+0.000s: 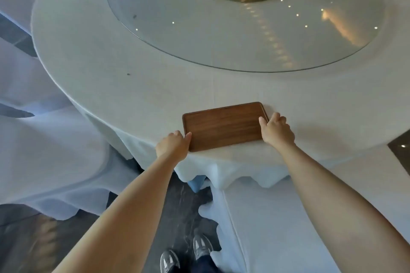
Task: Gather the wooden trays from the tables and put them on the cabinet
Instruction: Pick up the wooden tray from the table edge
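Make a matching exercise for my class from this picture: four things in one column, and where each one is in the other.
Things:
1. wooden tray
2. glass turntable
3. left hand
4. shoes

Places:
A. on the dark floor
B. at the tray's left end
C. near the table's front edge
D. over the middle of the table

Pairs: 1-C, 2-D, 3-B, 4-A

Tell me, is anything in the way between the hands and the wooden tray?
No. The left hand and right hand are already on the short ends of the wooden tray, which lies near the table edge. The cabinet is not in view.
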### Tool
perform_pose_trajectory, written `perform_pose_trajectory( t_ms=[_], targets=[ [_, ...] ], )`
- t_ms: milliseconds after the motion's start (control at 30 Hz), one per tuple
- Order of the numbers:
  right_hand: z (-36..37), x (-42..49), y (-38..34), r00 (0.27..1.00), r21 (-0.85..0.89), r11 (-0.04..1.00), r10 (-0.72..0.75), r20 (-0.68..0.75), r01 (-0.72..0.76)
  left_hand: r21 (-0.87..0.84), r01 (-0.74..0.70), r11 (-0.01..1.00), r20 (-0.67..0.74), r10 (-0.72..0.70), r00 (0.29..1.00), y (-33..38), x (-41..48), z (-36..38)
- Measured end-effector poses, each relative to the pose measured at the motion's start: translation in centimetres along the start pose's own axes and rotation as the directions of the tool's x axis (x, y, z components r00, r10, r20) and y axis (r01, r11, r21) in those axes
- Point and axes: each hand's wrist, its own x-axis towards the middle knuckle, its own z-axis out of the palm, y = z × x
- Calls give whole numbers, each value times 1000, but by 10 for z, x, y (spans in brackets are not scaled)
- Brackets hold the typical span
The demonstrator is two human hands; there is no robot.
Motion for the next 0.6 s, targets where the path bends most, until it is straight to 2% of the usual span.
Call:
perform_pose_trajectory(
  t_ms=[133, 367, 600],
  targets=[
    [11, 11, 4, 999, -37, 999, 31, 29, -30, 81, 11, 997, -73, -5, 997, 12, 9, 9],
    [14, 16, 3, 999, -25, 999, 25, 31, -25, 33, 16, 999, -157, -10, 988, 9, 15, 17],
    [12, 3, -40, 986, 56, 991, -125, 107, 120, -27, 120, 992, -187, -123, 975, -37, 5, -20]
  ],
)
